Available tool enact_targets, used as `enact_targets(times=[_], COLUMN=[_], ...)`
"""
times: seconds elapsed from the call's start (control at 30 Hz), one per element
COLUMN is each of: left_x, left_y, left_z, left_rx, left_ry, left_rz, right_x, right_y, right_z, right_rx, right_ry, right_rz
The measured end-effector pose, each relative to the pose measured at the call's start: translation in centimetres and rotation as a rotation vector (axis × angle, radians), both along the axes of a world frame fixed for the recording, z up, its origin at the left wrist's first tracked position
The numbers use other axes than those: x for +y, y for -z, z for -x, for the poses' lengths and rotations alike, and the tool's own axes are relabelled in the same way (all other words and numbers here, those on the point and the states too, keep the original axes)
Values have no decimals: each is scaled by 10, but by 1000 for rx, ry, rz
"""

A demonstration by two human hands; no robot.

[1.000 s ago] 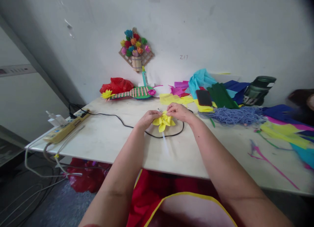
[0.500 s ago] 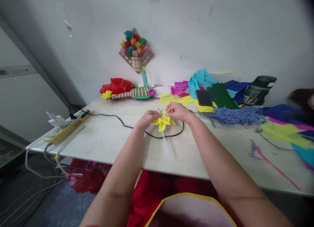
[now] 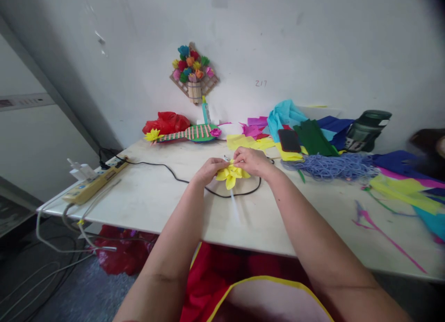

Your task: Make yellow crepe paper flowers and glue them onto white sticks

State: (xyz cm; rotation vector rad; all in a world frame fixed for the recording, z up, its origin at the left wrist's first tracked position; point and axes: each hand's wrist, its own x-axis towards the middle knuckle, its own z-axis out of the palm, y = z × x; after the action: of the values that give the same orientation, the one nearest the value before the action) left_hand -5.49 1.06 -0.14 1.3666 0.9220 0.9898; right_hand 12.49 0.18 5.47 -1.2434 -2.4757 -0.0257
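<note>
Near: pale stick [image 3: 235, 209] on tabletop [image 3: 149, 196], black cable [image 3: 243, 193] by its far end. Beyond, yellow flower [image 3: 231, 176] between 2 hands. Left hand [image 3: 210, 169] and right hand [image 3: 253, 162] each pinch it, fingertips closed. Step, I judge: shaping or joining petals; next move calls for light, steady pressure. Far: green stringed model [image 3: 200, 133].

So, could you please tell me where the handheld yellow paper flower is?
In the head view, the yellow paper flower is just below centre, held between the left hand and right hand, beyond the near bend in the thin black cable.
</note>
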Motion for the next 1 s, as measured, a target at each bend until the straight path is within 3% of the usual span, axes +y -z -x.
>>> enact_targets(times=[0.27, 0.47, 0.7, 1.0], left_x=[0, 0, 4, -2], left_y=[-2, -1, 5, -5], left_z=[-5, -4, 2, 3], left_rx=[-112, -133, -18, -129], left_ry=[-61, -25, -14, 72], left_rz=[119, 147, 52, 180], right_x=[-5, -5, -6, -6], right_y=[-2, 0, -1, -3], right_z=[3, 3, 3, 0], right_rx=[-88, -111, -104, -86], right_ry=[9, 7, -3, -30], right_rz=[-85, -117, -125, -116])
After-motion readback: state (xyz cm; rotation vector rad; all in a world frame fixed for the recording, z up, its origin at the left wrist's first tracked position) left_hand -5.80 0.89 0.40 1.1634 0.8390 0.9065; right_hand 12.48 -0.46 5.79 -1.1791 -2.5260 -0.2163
